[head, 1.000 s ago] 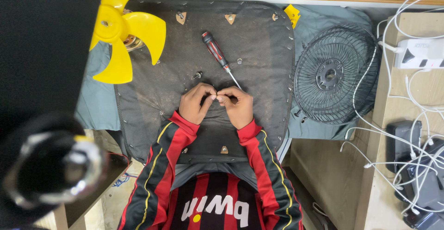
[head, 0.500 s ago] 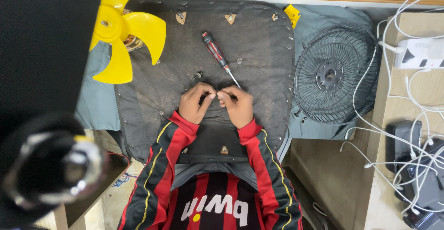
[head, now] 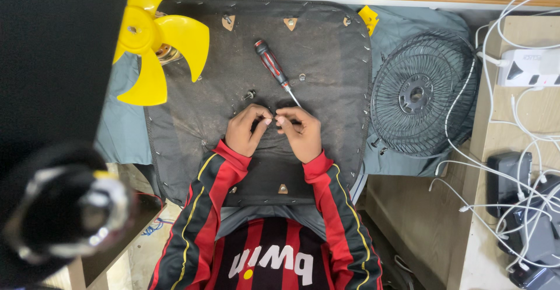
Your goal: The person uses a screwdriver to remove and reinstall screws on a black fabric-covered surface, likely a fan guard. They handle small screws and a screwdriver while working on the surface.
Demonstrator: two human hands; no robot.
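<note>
Both hands meet over the dark mat (head: 326,51): the left hand (head: 248,129) and right hand (head: 300,132) pinch, fingertips nearly closed, what seems a tiny screw (head: 274,118). The screwdriver (head: 274,68) lies just beyond. A slip could drop it among the loose hardware.

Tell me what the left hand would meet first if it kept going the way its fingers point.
The left hand points toward the right hand; their fingertips nearly touch over a tiny part, too small to identify, so it would probably meet those fingers first.
</note>
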